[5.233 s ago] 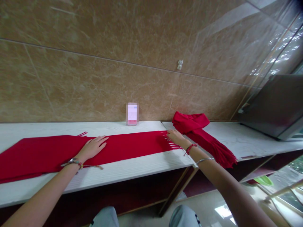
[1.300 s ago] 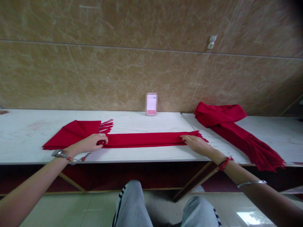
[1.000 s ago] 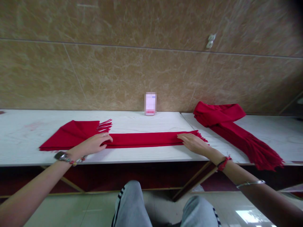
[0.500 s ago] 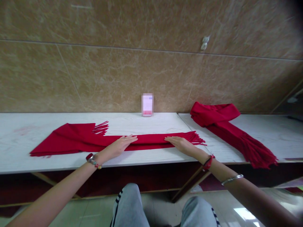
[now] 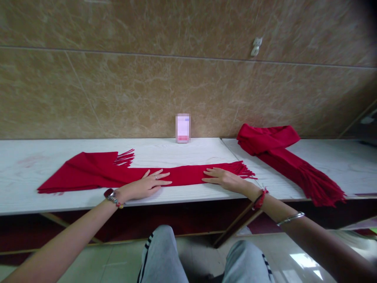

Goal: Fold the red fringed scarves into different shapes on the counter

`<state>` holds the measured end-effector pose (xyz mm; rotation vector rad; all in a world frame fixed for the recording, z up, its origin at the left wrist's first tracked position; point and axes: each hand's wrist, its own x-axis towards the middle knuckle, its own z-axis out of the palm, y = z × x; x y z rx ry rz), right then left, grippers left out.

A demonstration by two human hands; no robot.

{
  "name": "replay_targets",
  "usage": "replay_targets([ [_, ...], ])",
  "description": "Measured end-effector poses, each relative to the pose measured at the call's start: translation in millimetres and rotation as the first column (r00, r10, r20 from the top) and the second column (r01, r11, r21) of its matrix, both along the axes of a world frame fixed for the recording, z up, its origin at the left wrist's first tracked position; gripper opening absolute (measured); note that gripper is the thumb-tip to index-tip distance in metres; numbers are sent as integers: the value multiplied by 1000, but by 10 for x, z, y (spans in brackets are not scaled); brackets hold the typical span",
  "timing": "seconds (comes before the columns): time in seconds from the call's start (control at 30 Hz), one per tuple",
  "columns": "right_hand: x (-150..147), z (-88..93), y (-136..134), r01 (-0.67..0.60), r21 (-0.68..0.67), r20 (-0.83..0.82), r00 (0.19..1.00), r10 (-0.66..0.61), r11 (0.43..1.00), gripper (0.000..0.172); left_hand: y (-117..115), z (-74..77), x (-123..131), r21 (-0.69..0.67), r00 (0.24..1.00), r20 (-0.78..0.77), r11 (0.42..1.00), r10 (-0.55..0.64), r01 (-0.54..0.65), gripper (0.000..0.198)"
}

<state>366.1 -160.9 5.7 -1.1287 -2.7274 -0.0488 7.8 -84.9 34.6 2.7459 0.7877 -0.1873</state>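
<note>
A red scarf (image 5: 185, 175) with fringed ends lies along the white table, its left part bent over at a slant so that one fringe points right near the back. My left hand (image 5: 147, 184) rests on the middle of the scarf with the fingers spread. Nearer the right-hand fringe, my right hand (image 5: 222, 179) lies on the cloth, palm down and fingers stretched out. Neither hand grips the fabric. Between the two hands the strip looks flat.
A second red scarf (image 5: 271, 146), looped over itself, lies at the right, its fringe hanging over the front edge. A phone-like blurred object (image 5: 183, 129) leans against the marbled wall (image 5: 132, 86). The white table (image 5: 182, 153) has a seam right of centre.
Both hands have shifted slightly toward me and their fingers have spread. The crease and lower layer seen between them have given way to one smooth surface.
</note>
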Motion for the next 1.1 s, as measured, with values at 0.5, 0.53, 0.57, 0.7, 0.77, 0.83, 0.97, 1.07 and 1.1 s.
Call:
replay_targets([
  [0.5, -900, -54, 200, 547, -50, 1, 837, -547, 836, 52, -16, -316, 880, 311, 980, 149, 934, 133, -175, 50],
  [0.53, -863, -80, 196, 551, -48, 21, 834, -551, 833, 53, -8, -327, 867, 312, 980, 140, 934, 138, -176, 51],
  [0.57, -804, -102, 180, 567, -46, 39, 824, -565, 823, 55, -2, -329, 852, 311, 981, 131, 934, 142, -176, 51],
  [0.7, -449, -161, 51, 661, -31, 91, 748, -657, 749, 56, 9, -318, 810, 327, 986, 123, 934, 110, -145, 47],
  [0.77, -252, -170, -13, 667, -11, 92, 743, -663, 745, 54, 10, -317, 800, 333, 989, 127, 936, 80, -118, 44],
  [0.83, -50, -161, -61, 621, 3, 73, 781, -620, 783, 52, 8, -303, 802, 335, 991, 121, 937, 61, -98, 43],
  [0.97, 342, -97, -143, 394, 51, 46, 917, -396, 918, 39, 8, -196, 907, 320, 996, 94, 947, 4, -34, 42],
  [1.07, 532, -53, -220, 293, 164, 64, 950, -306, 942, 33, 16, -101, 1110, 291, 982, 124, 952, -141, 100, 40],
  [1.1, 559, -43, -244, 275, 200, 78, 952, -295, 940, 32, 18, -82, 1192, 280, 971, 137, 948, -195, 151, 39],
])
